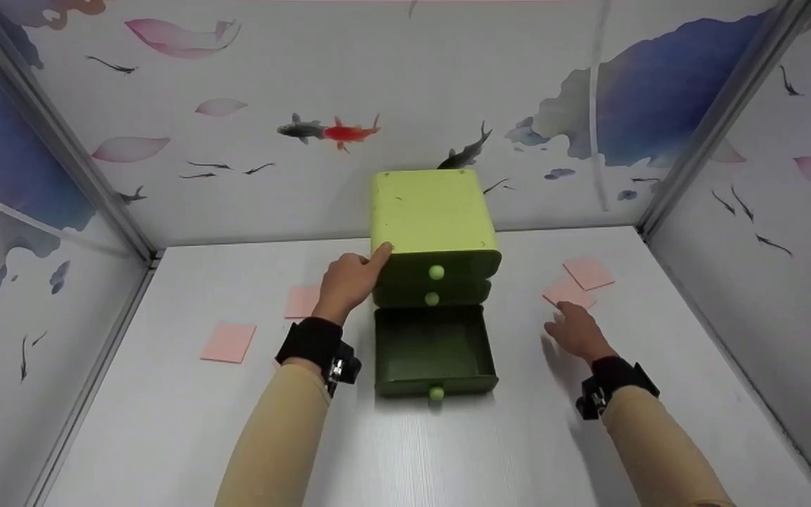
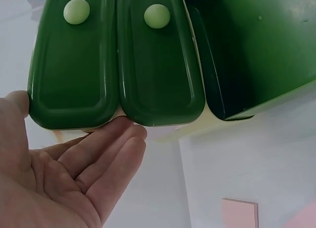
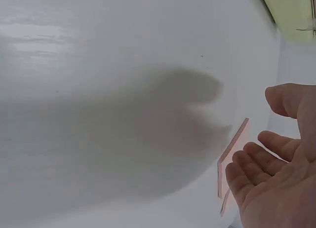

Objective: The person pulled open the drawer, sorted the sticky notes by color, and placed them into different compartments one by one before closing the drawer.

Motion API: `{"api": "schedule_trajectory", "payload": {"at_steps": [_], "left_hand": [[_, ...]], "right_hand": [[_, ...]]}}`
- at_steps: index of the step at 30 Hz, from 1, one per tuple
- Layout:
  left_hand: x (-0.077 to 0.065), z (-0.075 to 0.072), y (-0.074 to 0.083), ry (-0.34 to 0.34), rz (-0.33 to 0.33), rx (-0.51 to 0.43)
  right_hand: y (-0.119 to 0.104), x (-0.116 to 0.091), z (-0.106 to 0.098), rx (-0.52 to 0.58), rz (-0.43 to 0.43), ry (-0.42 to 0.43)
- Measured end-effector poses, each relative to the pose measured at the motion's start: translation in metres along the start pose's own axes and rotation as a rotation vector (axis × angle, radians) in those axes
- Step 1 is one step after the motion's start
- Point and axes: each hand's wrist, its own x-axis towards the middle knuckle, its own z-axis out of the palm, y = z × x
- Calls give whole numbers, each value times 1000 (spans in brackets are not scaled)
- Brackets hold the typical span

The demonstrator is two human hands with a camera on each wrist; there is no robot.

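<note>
A small cabinet with a light green top (image 1: 434, 211) and dark green drawers stands mid-table. Its bottom drawer (image 1: 436, 386) is pulled out, with only its bare inside showing; the upper two drawers (image 2: 74, 60) are closed. My left hand (image 1: 350, 283) rests against the cabinet's left side, thumb at the top front edge and fingers extended along the side. To the right, my right hand (image 1: 578, 332) reaches over the table, fingers slightly bent and nothing held. Its fingertips are right at the near edge of a thin pink square (image 1: 566, 293), which overlaps a second pink square (image 1: 591, 272).
Left of the cabinet lie a pink square (image 1: 229, 343) and another pink square (image 1: 301, 301), partly hidden by my left hand. Printed panels with fish and petals enclose the white table (image 1: 405, 458) at the back and both sides, joined by grey metal posts (image 1: 722, 127).
</note>
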Motion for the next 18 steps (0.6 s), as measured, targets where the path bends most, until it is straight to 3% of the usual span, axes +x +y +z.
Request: {"api": "schedule_trajectory", "payload": {"at_steps": [6, 13, 18], "left_hand": [[1, 0, 0, -16, -5, -1], [0, -1, 0, -11, -8, -1], [2, -3, -1, -10, 0, 2]], "right_hand": [[4, 10, 1, -121, -22, -14], [15, 18, 5, -142, 1, -47], [20, 26, 7, -158, -22, 6]]}}
